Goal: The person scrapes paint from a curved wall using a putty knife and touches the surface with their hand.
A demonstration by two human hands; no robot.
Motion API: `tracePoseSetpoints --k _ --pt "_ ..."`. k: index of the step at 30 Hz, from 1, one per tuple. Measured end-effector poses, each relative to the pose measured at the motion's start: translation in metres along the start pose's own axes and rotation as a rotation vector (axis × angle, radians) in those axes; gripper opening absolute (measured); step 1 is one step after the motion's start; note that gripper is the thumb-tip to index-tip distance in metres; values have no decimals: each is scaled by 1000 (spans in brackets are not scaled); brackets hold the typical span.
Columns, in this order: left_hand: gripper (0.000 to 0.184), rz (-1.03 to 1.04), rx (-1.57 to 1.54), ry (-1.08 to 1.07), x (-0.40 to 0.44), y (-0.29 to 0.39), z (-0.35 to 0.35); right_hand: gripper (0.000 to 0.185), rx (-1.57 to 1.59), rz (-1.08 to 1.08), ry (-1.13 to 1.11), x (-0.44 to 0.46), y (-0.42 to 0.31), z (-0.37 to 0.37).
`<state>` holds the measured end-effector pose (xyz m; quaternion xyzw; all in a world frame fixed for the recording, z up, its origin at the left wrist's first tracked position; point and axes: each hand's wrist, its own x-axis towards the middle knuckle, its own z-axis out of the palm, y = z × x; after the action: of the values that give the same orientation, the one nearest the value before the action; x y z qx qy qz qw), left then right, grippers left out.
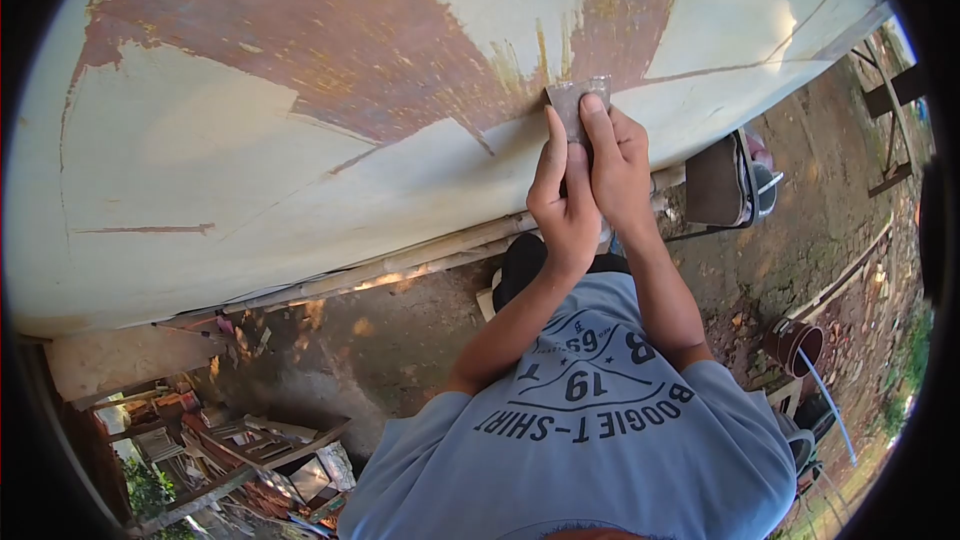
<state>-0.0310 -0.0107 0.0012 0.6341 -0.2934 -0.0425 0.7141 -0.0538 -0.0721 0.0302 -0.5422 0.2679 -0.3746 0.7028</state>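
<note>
Fingers (551,155) of the left hand (567,220) and the right hand (624,180) are closed on a flat grey metal scraper blade (569,102) — right thumb (593,108) pressed on its face. Its wide end meets a pale cream, smooth panel (200,140) between reddish-brown patches (330,25); brown earthen ground (420,325) lies beyond the panel's edge.

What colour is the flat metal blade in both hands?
The flat metal blade is dull grey, in the head view.

Earthen ground (810,170) (sun-flecked in places), scrap wood (245,480) heaped nearby
</note>
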Motion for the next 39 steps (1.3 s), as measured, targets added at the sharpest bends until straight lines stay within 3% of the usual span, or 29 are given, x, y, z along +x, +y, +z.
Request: tracePoseSetpoints --k 7,11,16,19,23,27,30,35,39 --pt "45 12 -38 38 -1 5 4 40 2 -3 3 1 -9 4" --pt "43 -155 -119 -43 -5 5 -5 41 -75 -9 14 -2 -3 -4" --pt "44 -36 -85 -3 6 16 0 42 -42 -35 -3 7 -13 2" --pt "44 -163 -111 -65 2 14 -8 43 -41 -32 11 4 -7 2" --pt "45 31 -11 -20 -2 -5 -3 43 -73 -55 18 3 -7 3" --pt "45 -117 -133 -73 7 27 -5 43 -51 0 24 -2 -16 2" --pt "46 9 -35 -47 2 8 -6 43 -20 -40 61 -3 -9 6" --pt "45 -91 -155 -87 20 48 -6 42 -37 -55 46 -5 -35 12" --pt "45 -26 -54 -84 7 23 -11 41 -30 -73 75 1 -19 10"
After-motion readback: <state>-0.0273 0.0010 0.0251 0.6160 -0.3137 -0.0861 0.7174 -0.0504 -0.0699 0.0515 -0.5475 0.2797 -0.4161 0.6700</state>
